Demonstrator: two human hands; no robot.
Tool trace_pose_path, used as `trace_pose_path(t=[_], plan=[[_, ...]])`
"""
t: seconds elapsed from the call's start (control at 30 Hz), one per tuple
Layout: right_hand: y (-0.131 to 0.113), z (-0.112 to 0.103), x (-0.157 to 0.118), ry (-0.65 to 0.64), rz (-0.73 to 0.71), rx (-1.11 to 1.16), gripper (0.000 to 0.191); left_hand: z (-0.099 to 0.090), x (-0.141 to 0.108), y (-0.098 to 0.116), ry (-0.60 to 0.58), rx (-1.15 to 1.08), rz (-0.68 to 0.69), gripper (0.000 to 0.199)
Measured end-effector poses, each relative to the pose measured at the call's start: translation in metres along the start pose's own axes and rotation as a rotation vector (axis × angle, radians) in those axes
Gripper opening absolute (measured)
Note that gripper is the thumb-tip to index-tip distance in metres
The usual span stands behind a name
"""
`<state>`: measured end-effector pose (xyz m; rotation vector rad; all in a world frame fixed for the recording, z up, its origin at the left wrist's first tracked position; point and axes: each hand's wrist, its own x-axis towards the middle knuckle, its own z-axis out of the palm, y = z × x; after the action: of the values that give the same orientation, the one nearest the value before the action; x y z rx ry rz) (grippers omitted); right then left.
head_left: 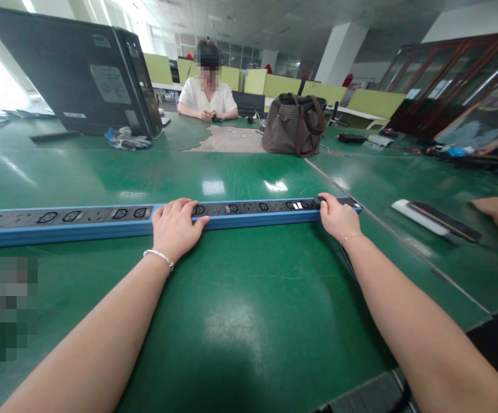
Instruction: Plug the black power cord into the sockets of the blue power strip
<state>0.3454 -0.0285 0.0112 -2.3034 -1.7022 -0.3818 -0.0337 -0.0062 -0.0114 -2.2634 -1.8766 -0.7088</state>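
Left hand (179,228): gripping the strip (249,214) mid-length
Right hand (338,218): pinching a black plug (317,202) at its right end
Strip: lying across the bench (231,298)

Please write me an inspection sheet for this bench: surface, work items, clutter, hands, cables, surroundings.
Surface: glossy green tabletop, reflections, pale seam at right.
Work items: long blue power strip with black sockets; round black plug near its right end.
Clutter: grey-and-blue gloves beside a large black computer case; brown fabric bag.
Hands: left hand lies over the strip; right hand holds the plug.
Cables: dark cable below the right wrist; its ends are hidden.
Surroundings: seated person in white top across the table; yellow-green partitions behind.
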Motion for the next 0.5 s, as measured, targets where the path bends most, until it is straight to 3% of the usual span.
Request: trace_pose_path(t=[0.27,0.5], plan=[[0.0078,0.0061,0.0050,0.023,0.005,0.323,0.044,0.0002,0.0007,-0.0001,-0.007,-0.010,0.006,0.050],[0.0099,0.0097,0.0062,0.034,-0.003,0.414,0.044,0.0002,0.0008,-0.0003,-0.005,-0.009,0.007,0.050]])
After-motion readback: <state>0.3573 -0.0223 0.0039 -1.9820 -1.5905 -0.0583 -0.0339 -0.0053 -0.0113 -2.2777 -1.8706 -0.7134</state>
